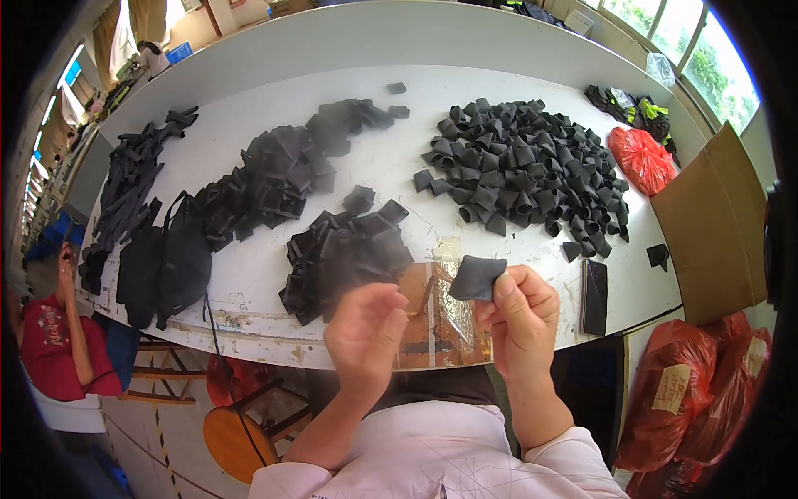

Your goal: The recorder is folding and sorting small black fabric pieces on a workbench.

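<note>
Perhaps the black piece (475, 279) could slip, because the right hand (530, 314) pinches just one end between thumb and fingers. It sits off that hand's left side, above the middle of the desk's (399, 158) near edge; the left hand (364, 331), thumb and fingers apart, looks empty.

From the hands (363, 331) (525, 320), a lane of tabletop (384, 158) runs to 12 o'clock, between flat black pieces (345, 256) blocking 10 and heaped curled pieces (524, 170) at 1; a black slab (593, 298) obstructs 3.
</note>
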The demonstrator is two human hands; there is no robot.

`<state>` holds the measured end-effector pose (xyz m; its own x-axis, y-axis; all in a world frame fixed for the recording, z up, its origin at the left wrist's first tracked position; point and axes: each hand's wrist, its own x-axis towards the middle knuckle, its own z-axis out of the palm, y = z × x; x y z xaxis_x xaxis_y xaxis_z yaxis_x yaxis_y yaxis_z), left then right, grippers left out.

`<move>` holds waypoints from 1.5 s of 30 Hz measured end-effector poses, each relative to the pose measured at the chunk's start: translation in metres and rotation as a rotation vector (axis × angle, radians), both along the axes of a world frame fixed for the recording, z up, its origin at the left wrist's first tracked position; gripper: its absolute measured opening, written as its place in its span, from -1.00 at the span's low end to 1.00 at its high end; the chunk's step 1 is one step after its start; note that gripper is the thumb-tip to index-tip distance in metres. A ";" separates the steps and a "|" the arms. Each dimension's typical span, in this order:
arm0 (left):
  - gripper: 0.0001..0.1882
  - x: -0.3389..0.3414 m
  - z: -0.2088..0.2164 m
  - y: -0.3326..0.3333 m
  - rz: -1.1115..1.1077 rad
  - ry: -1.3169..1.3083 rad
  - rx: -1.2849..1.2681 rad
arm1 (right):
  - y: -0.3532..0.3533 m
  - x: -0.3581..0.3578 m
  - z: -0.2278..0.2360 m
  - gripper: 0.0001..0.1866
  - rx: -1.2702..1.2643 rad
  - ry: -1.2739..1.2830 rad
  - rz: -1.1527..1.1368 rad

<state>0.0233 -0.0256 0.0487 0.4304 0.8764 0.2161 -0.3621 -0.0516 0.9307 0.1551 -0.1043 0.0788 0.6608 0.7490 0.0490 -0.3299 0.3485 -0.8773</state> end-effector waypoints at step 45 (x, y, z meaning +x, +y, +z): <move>-0.93 0.143 -0.096 0.165 -0.024 1.391 1.120 | -0.043 0.049 -0.100 -0.97 -0.567 -0.541 -0.192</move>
<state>0.1665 0.1395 -0.0472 0.8067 0.5722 0.1477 0.5718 -0.8189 0.0493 0.2041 -0.1468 -0.0215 0.7739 0.6317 0.0451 0.2111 -0.1903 -0.9588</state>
